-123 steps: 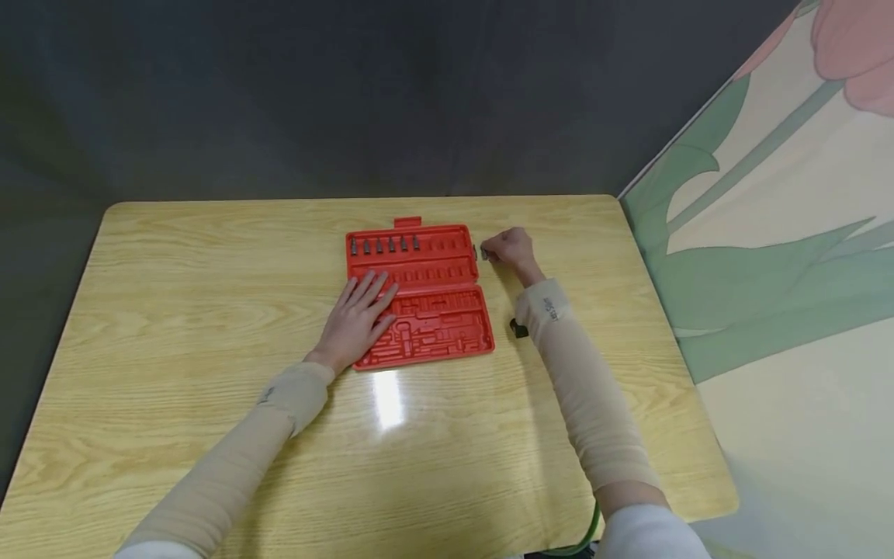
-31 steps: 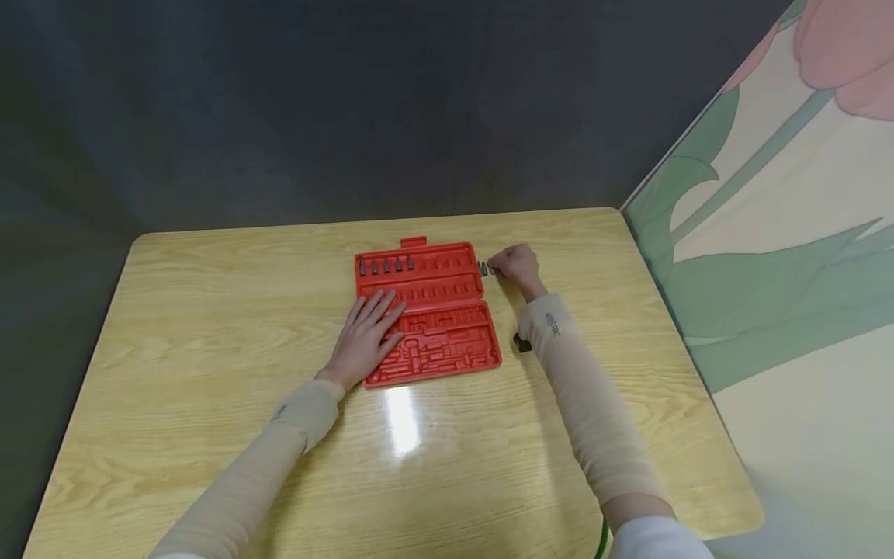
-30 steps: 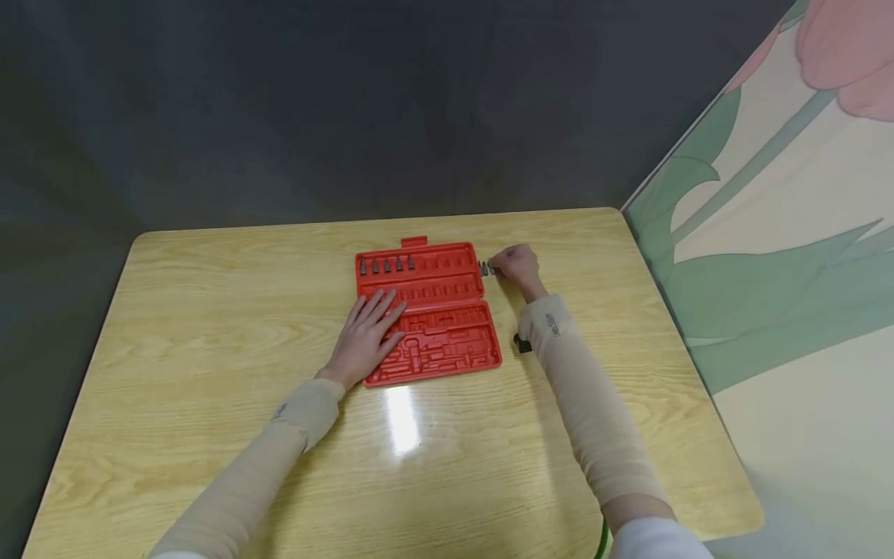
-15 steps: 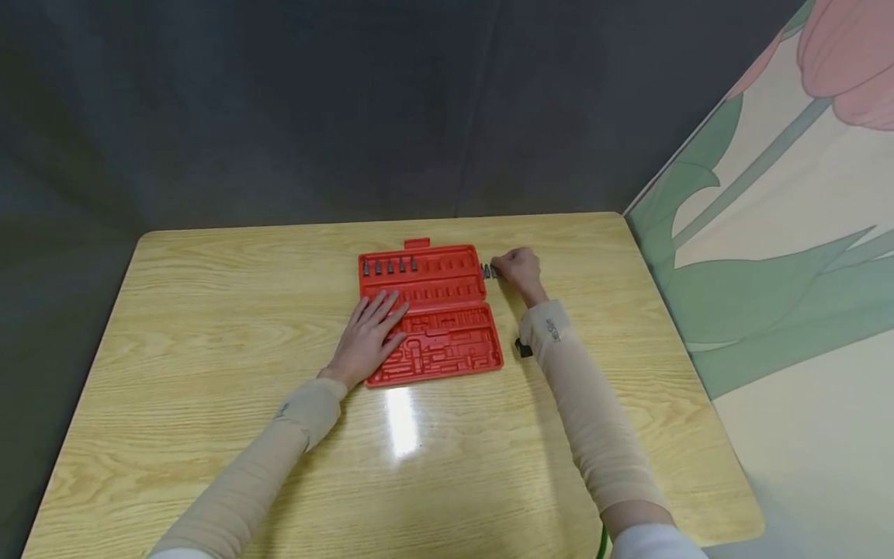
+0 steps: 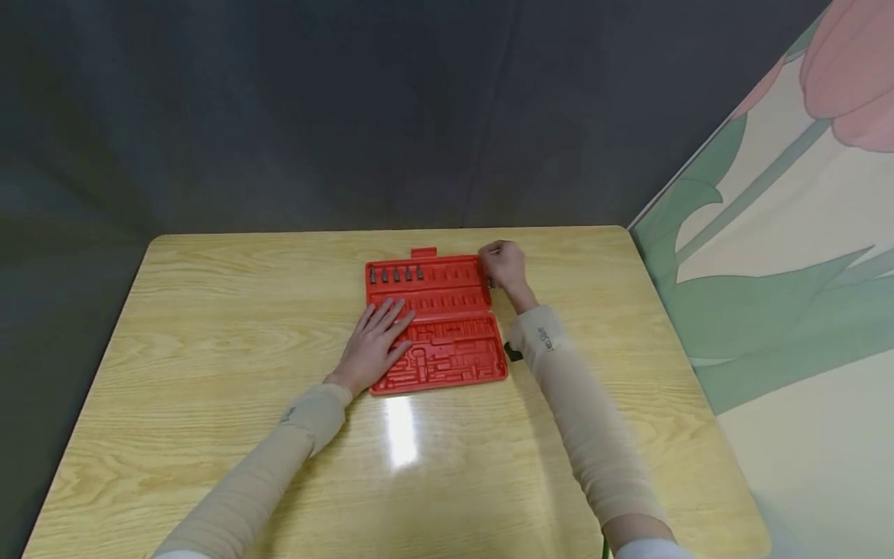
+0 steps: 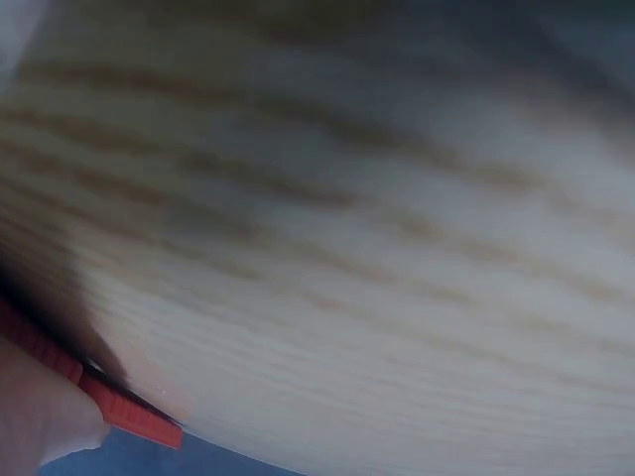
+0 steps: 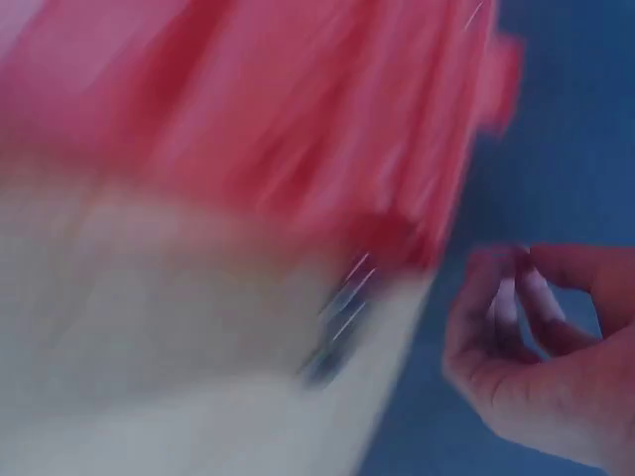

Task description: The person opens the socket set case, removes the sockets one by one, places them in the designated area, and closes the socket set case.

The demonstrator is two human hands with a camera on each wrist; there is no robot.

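Right hand shifted onto red case edge — fingers curled, grasp unclear, left hand flat on it.

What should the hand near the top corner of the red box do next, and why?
Probably carry on over the red case and lower toward the first free slot beside the five bits. The right hand is at the case's top right corner, fingers curled, while the left hand lies flat on it.

An open red plastic tool case lies flat mid-table, 5 dark bits upright in its far row's left end, other moulded slots bare.
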